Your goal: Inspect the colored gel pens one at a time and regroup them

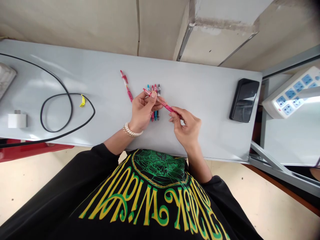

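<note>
A pink pen [168, 106] is held at a slant between my two hands, above the table. My left hand [145, 108], with a pale bracelet at the wrist, pinches its upper left part under the thumb. At the lower right end, the fingers of my right hand [186, 128] close round the pen. Below my left hand several pens [155, 116] lie side by side, with pink, blue and black ends showing and their middles hidden. Another pink pen [126, 85] with a clear section lies apart, to the left, its lower end near my left hand.
On the grey table [207, 90], a black phone [244, 100] lies at the right. A looped black cable [71, 110] with a yellow tag [82, 100] and a white charger plug [17, 120] are at the left. Beyond the right edge is a white power strip [291, 93].
</note>
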Action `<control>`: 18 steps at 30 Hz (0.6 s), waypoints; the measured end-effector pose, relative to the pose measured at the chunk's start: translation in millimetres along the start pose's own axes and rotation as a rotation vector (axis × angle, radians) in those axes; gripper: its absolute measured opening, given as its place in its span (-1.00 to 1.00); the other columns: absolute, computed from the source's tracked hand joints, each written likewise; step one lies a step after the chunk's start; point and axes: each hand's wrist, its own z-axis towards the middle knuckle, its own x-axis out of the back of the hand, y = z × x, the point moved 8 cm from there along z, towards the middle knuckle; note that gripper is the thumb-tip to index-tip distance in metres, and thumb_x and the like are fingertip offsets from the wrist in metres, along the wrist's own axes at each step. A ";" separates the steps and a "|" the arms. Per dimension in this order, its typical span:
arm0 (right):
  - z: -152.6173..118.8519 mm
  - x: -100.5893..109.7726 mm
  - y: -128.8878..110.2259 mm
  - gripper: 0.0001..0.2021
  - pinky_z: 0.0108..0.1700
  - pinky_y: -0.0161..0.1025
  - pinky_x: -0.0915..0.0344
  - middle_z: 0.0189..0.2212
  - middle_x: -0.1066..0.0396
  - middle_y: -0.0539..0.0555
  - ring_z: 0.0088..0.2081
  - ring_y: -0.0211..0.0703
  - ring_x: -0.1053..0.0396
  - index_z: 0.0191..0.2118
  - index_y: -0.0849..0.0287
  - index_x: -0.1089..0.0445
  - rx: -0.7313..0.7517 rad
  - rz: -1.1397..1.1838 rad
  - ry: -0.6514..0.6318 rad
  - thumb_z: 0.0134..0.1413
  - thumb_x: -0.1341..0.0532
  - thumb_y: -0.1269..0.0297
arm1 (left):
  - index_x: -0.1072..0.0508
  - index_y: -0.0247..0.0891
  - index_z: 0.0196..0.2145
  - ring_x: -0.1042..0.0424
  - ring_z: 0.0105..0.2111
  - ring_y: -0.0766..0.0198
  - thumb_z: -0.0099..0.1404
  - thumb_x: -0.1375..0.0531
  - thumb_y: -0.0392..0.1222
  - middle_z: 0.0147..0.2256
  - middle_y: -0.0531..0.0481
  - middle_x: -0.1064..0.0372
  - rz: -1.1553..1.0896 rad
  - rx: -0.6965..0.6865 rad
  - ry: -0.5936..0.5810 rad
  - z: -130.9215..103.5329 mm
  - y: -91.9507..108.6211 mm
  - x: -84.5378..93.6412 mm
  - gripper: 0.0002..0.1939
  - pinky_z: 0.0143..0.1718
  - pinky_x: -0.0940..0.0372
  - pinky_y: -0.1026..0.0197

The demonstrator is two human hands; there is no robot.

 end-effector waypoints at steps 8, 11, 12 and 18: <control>-10.2 -18.1 18.7 -0.77 -0.45 -0.32 -0.41 -0.44 -0.50 -0.07 -0.56 -0.36 -0.41 0.01 0.08 -0.53 -0.254 0.227 -0.078 0.50 -0.18 0.11 | -0.50 -0.17 -0.22 -0.68 -0.33 0.20 0.34 -0.40 0.26 -0.31 -0.02 -0.63 0.099 -0.032 -0.077 -1.6 0.1 -0.6 -0.57 -0.28 -0.59 0.21; -18.1 -34.3 29.6 -0.67 -0.58 -0.35 -0.26 -0.54 -0.37 -0.13 -0.64 -0.39 -0.28 0.00 0.12 -0.51 -0.411 0.417 -0.146 0.47 -0.19 -0.03 | -0.45 -0.14 -0.22 -0.66 -0.31 0.18 0.36 -0.37 0.29 -0.30 0.01 -0.58 0.099 -0.054 -0.133 -1.2 2.7 -4.5 -0.56 -0.26 -0.57 0.14; -20.3 -39.5 30.1 -0.65 -0.56 -0.35 -0.29 -0.53 -0.38 -0.12 -0.63 -0.38 -0.30 0.01 0.12 -0.51 -0.425 0.438 -0.171 0.47 -0.18 -0.05 | -0.44 -0.12 -0.21 -0.64 -0.32 0.19 0.36 -0.37 0.31 -0.32 0.03 -0.53 0.084 -0.047 -0.152 -0.7 3.3 -6.3 -0.55 -0.24 -0.56 0.11; -26.1 -55.5 17.3 -0.65 -0.32 -0.31 -0.46 -0.15 -0.60 0.11 -0.21 -0.21 -0.55 -0.02 0.12 -0.53 -0.266 0.267 -0.261 0.38 -0.28 -0.07 | -0.29 -0.11 -0.35 0.11 -0.66 0.36 0.50 -0.01 0.47 -0.61 0.16 0.16 -0.079 0.128 -0.173 10.8 15.9 3.4 -0.41 -0.59 -0.17 0.16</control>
